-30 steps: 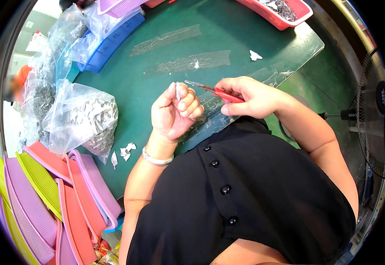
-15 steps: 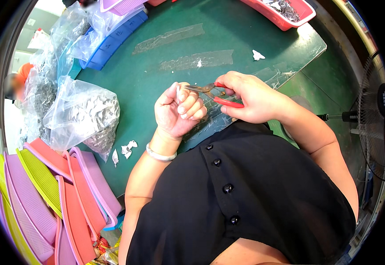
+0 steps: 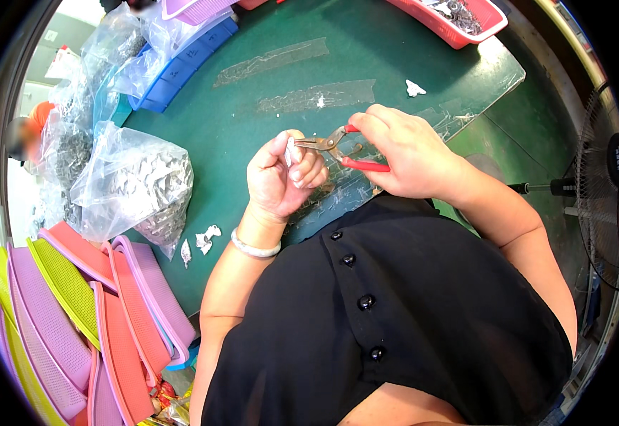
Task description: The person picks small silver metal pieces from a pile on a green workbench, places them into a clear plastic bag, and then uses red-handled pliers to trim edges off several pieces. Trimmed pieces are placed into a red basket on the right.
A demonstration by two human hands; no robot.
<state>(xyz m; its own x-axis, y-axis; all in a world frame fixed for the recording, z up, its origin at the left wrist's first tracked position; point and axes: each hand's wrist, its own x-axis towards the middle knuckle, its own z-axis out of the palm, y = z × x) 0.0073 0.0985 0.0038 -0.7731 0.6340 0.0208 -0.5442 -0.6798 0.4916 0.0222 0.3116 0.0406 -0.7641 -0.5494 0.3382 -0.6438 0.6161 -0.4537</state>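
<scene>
Between the thumb and curled fingers of my left hand (image 3: 282, 170) is a small whitish piece (image 3: 290, 152), its kind too small to make out. My right hand (image 3: 412, 153) grips red-handled pliers (image 3: 334, 144), whose narrow metal jaws point left and meet the piece at my left fingertips. The handles stand somewhat apart. Both hands are above the near edge of the green table (image 3: 252, 131). Left of my left forearm lie small crumpled white pieces (image 3: 208, 239), and another white piece (image 3: 414, 89) lies beyond my right hand.
A clear plastic bag (image 3: 146, 184) full of silvery-white pieces stands at left, near a blue bin (image 3: 181, 67). Stacked coloured baskets (image 3: 121, 319) fill the lower left. A red tray (image 3: 458, 32) of metal parts sits at the far right. A fan (image 3: 600, 184) stands at right.
The pliers' handles have spread a little wider, with my right fingers lifting. The whitish piece shows more in my left hand, which has shifted slightly left.
</scene>
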